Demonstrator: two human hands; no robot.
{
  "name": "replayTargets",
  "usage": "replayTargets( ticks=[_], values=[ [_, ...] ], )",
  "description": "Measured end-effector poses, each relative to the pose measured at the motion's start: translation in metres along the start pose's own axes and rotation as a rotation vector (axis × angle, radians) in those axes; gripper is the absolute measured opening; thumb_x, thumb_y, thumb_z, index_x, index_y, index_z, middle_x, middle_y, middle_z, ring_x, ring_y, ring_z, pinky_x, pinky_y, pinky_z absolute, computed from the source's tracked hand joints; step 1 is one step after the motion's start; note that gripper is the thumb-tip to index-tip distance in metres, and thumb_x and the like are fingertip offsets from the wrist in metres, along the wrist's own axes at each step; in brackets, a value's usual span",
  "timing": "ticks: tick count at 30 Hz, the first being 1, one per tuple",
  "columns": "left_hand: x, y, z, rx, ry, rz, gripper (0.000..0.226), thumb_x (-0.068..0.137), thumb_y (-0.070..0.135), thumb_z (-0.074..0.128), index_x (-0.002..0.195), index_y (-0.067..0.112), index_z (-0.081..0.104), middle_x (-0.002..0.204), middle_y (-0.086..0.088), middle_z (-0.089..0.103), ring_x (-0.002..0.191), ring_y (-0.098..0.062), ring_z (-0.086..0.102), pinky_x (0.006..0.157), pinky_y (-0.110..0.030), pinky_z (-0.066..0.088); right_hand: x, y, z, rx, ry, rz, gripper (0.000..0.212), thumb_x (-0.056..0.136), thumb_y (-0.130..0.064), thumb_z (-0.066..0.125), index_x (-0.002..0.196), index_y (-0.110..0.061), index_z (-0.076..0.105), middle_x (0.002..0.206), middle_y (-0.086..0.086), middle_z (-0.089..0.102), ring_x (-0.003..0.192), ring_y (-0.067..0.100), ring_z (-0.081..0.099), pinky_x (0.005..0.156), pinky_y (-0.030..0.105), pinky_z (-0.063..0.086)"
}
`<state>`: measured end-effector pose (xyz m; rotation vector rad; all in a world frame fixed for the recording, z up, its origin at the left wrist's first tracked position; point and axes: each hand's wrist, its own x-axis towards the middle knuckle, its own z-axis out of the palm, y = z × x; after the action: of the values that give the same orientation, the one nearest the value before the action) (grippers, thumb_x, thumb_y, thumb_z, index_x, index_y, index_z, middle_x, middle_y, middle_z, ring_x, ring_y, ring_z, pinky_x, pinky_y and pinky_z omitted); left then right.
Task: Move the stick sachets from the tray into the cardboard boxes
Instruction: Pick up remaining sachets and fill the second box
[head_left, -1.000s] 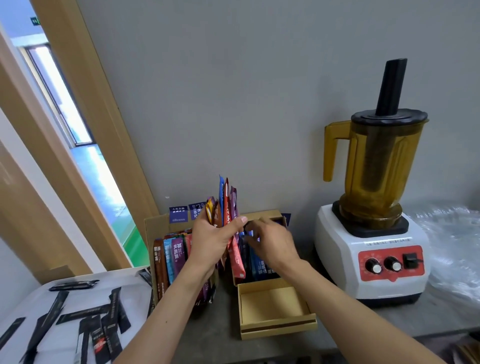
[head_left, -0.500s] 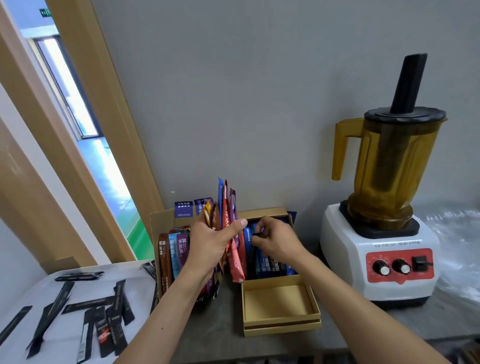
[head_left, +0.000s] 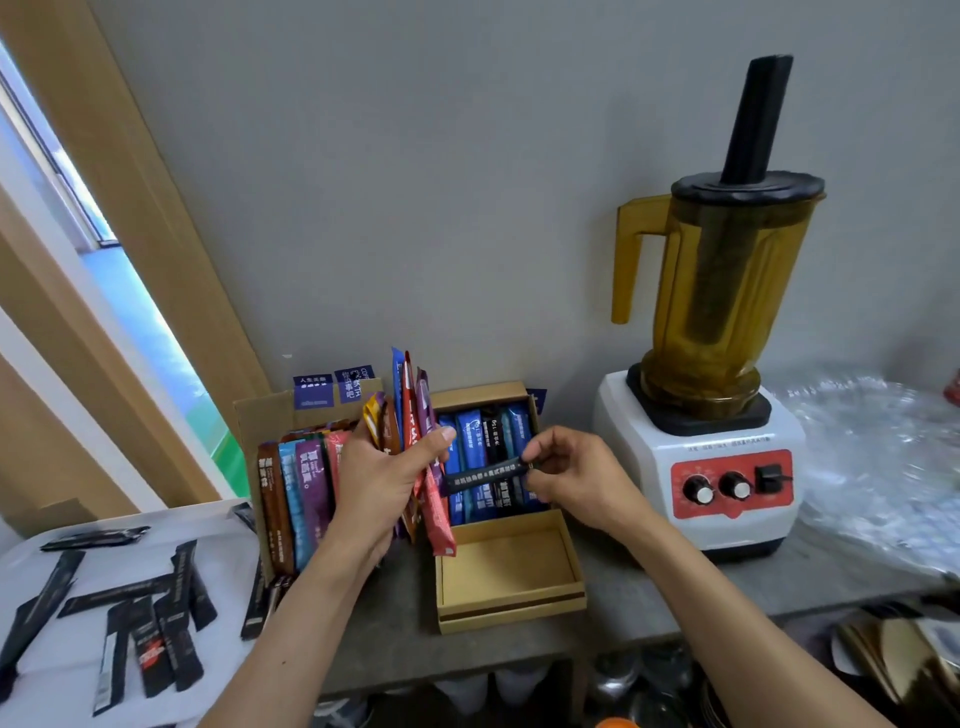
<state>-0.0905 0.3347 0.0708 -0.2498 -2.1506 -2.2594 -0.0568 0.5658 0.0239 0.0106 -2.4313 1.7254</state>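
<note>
1. Half a second earlier the right grip (head_left: 576, 478) had its fingers down inside the right cardboard box (head_left: 483, 393). It had since come up with a black stick sachet (head_left: 485, 475), which lay crosswise above the blue sachets (head_left: 470, 431) standing in that box.
2. Meanwhile the left grip (head_left: 382, 480) had kept its place, fingers and thumb curled round a fan of coloured sachets (head_left: 409, 410) held upright.
3. The right grip pinched the black stick sachet by its right end, between thumb and fingertips. The free end reached left to just beside the left grip's thumb; whether they touched could not be told.
4. Below the right grip, toward the person, lay a shallow open cardboard box half (head_left: 511, 605), its near side close to the edge of the tabletop (head_left: 649, 587). A blender (head_left: 717, 467) stood near on the right grip's right, and the wall rose behind the boxes.
5. Left of the left grip stood the left cardboard box (head_left: 260, 413), packed with upright sachets (head_left: 311, 483). Further left and nearer the person, the white tray (head_left: 62, 675) carried loose black sachets (head_left: 176, 629), well apart from both grips.
</note>
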Motion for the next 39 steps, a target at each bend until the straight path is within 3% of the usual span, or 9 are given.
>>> replayTargets(
  ticks=[5,8,13,18,21,23,27,34,39],
  values=[
    [-0.005,-0.005,0.002,0.017,0.011,0.012,0.048,0.071,0.030,0.087,0.113,0.018,0.067,0.102,-0.009,0.080,0.095,-0.024,0.079,0.080,-0.039,0.064,-0.017,0.008,0.000,-0.255,-0.065,-0.015,0.018,0.083,-0.015,0.082,0.090,-0.022,0.067,0.092,-0.007,0.073,0.084,0.005,0.071,0.076,0.029,0.061],
    [-0.009,-0.009,0.005,0.000,0.004,-0.008,0.037,0.081,0.019,0.085,0.112,0.023,0.065,0.099,0.001,0.081,0.094,-0.018,0.079,0.073,-0.030,0.065,-0.024,0.013,0.008,-0.486,-0.145,-0.038,0.015,0.087,-0.027,0.079,0.091,-0.030,0.065,0.102,-0.012,0.071,0.095,0.004,0.069,0.082,0.030,0.062],
    [-0.014,-0.015,0.008,0.013,0.031,-0.037,0.040,0.074,0.029,0.088,0.109,0.024,0.068,0.097,0.000,0.081,0.095,-0.020,0.079,0.091,-0.048,0.062,-0.027,0.017,0.018,-0.783,-0.137,-0.105,0.016,0.092,-0.042,0.074,0.100,-0.036,0.062,0.128,-0.009,0.065,0.118,0.012,0.062,0.078,0.023,0.051],
    [-0.017,-0.015,0.014,0.045,0.040,-0.047,0.026,0.083,0.022,0.085,0.104,0.019,0.071,0.091,-0.007,0.081,0.091,-0.020,0.079,0.094,-0.046,0.061,-0.022,0.005,0.013,-0.887,-0.107,-0.113,0.024,0.092,-0.050,0.073,0.109,-0.033,0.071,0.124,-0.009,0.069,0.115,0.010,0.064,0.085,0.026,0.053],
    [-0.016,-0.016,0.015,0.035,0.051,-0.051,0.028,0.085,0.021,0.084,0.109,0.016,0.070,0.091,-0.009,0.080,0.091,-0.020,0.079,0.094,-0.043,0.060,-0.020,-0.005,0.012,-0.783,-0.071,-0.094,0.018,0.092,-0.046,0.074,0.102,-0.032,0.070,0.115,-0.011,0.072,0.108,0.008,0.069,0.085,0.031,0.061],
    [-0.015,-0.016,0.016,0.031,0.066,-0.042,0.030,0.085,0.023,0.084,0.111,0.015,0.071,0.091,-0.009,0.080,0.091,-0.020,0.079,0.093,-0.041,0.059,-0.019,-0.015,0.015,-0.472,-0.060,-0.074,0.020,0.090,-0.047,0.076,0.093,-0.028,0.070,0.096,-0.009,0.076,0.090,0.006,0.073,0.077,0.032,0.064],
    [-0.011,-0.014,0.026,0.050,0.120,-0.022,0.028,0.083,0.028,0.087,0.104,0.014,0.074,0.086,-0.006,0.081,0.085,-0.019,0.079,0.083,-0.037,0.062,-0.021,-0.034,0.026,-0.078,-0.270,-0.048,0.030,0.083,-0.040,0.086,0.090,-0.015,0.072,0.089,-0.001,0.079,0.086,0.009,0.075,0.079,0.027,0.062],
    [0.006,0.001,0.027,-0.013,0.173,-0.012,0.036,0.083,0.036,0.085,0.103,0.009,0.073,0.095,-0.012,0.080,0.092,-0.029,0.079,0.088,-0.043,0.063,-0.003,-0.022,0.011,0.005,-0.358,0.039,0.038,0.079,-0.018,0.090,0.107,-0.010,0.066,0.102,0.004,0.078,0.098,0.014,0.077,0.087,0.041,0.065],
    [0.016,0.011,0.011,0.047,0.217,0.059,0.030,0.088,0.035,0.083,0.104,0.012,0.072,0.093,-0.008,0.079,0.087,-0.022,0.079,0.084,-0.042,0.063,0.000,-0.015,0.003,-0.079,-0.302,0.015,0.023,0.079,-0.013,0.086,0.097,-0.017,0.073,0.100,0.001,0.075,0.098,0.014,0.073,0.080,0.031,0.064]
  ],
)
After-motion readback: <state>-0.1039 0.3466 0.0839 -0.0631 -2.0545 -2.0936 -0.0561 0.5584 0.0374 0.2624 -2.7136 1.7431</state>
